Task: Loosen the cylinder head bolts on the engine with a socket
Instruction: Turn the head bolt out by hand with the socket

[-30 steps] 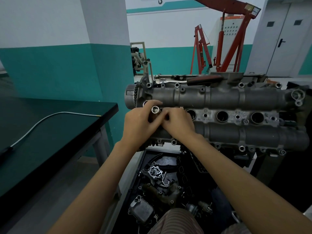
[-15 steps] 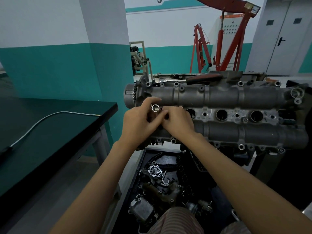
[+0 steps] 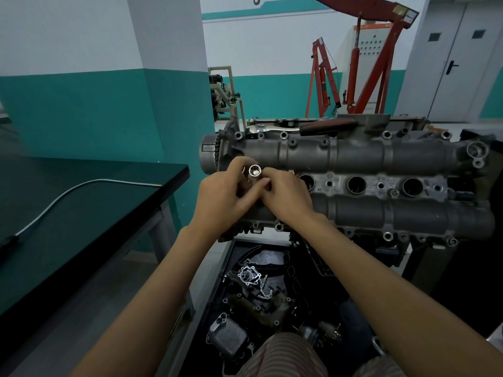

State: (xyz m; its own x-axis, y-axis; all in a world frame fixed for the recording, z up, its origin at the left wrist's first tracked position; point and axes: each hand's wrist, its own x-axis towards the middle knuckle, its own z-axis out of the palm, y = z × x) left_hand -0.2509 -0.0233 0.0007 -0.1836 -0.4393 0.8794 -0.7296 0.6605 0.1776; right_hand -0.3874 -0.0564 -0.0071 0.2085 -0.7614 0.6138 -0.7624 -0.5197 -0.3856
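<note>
Socket (image 3: 255,170) between both hands' fingers (image 3: 237,166)

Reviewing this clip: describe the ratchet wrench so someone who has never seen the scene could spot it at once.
Find the grey engine filling the right middle of the view. Along its far top edge lies the ratchet wrench, flat and untouched, its chrome head pointing left. Its dark red-and-black handle sets it apart from the bare metal castings around it and from the small shiny socket held between both hands.
</note>
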